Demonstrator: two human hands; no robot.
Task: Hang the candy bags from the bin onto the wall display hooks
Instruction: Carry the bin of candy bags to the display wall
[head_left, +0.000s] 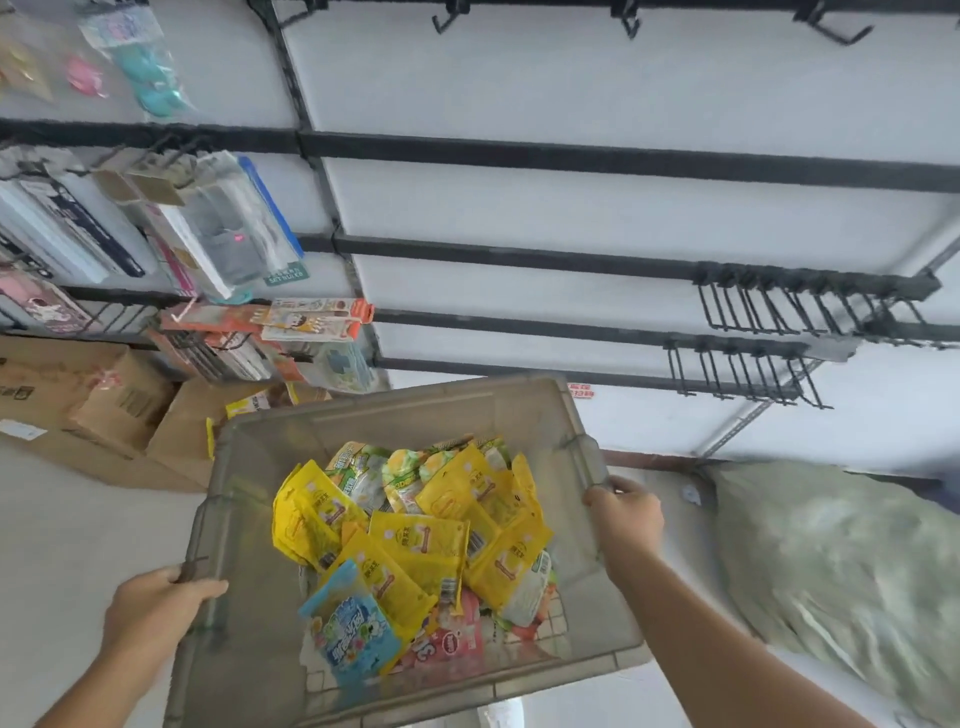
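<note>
While left hand (156, 603) and right hand (626, 512) grip opposite rims, the bin (405, 410) opens upward.

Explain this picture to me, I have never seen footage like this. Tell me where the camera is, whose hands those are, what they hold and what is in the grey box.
There is no machine here: a person wears one wide-angle camera on the head, so you look forward and down along their own arms. The left hand and the right hand each grip a side rim of a translucent grey bin. Inside lies a loose pile of candy bags, mostly yellow, with one blue bag nearest the camera. Ahead is a white wall with black rails; the hooks at the right are bare, while packaged goods hang at the left. Cardboard boxes stand on the floor below those.
</note>
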